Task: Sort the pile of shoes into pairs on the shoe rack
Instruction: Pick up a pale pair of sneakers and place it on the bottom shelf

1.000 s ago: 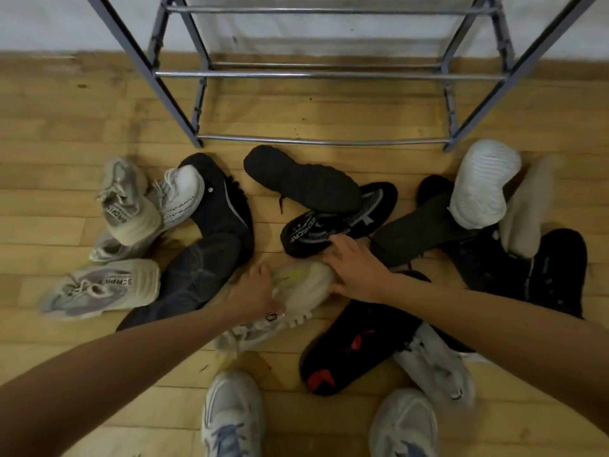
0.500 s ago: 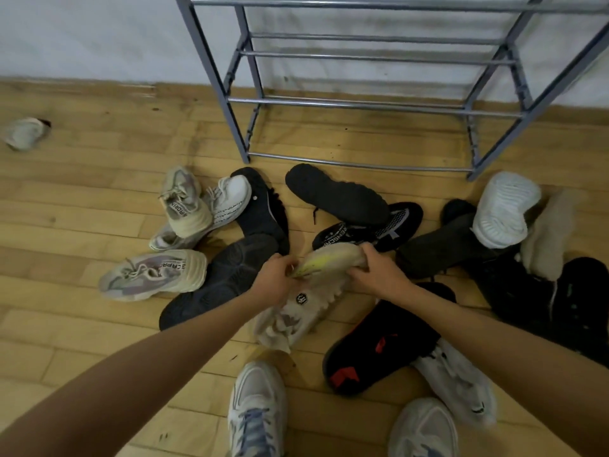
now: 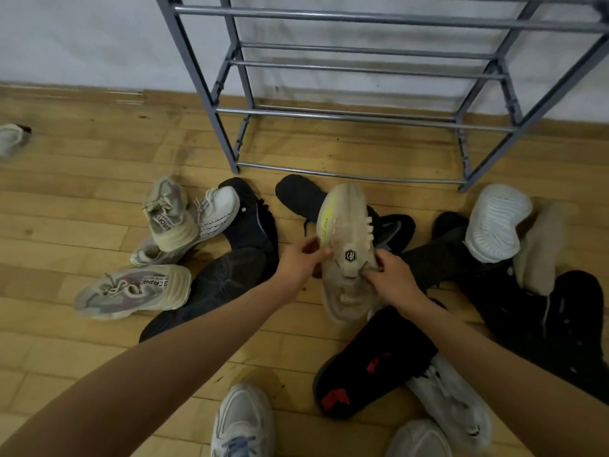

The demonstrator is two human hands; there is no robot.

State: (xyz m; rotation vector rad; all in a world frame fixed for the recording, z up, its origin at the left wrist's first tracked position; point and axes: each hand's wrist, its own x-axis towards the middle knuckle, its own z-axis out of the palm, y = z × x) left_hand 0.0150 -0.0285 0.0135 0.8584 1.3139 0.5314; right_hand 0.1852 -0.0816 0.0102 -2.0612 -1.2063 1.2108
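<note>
Beige sneaker [image 3: 346, 225] now higher off the pile [image 3: 237, 278], seemingly upright, between left hand [image 3: 301, 262] and right hand [image 3: 392, 278].

The shoe rack [image 3: 362, 119] is standing against the wall [image 3: 82, 37], behind the pile of shoes [image 3: 230, 278] on the floor [image 3: 82, 209]. The left hand [image 3: 298, 263] and right hand [image 3: 393, 280] are gripping a raised shoe [image 3: 346, 225] over the pile's middle; a lone shoe [image 3: 11, 138] is lying far left.

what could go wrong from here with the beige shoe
1. The left hand and right hand hold the beige shoe by its middle; it may tip and drop onto the black shoes below.
2. The shoe rack has only thin bars, so it could slip between them.
3. Similar pale sneakers at left invite a mismatch.
</note>
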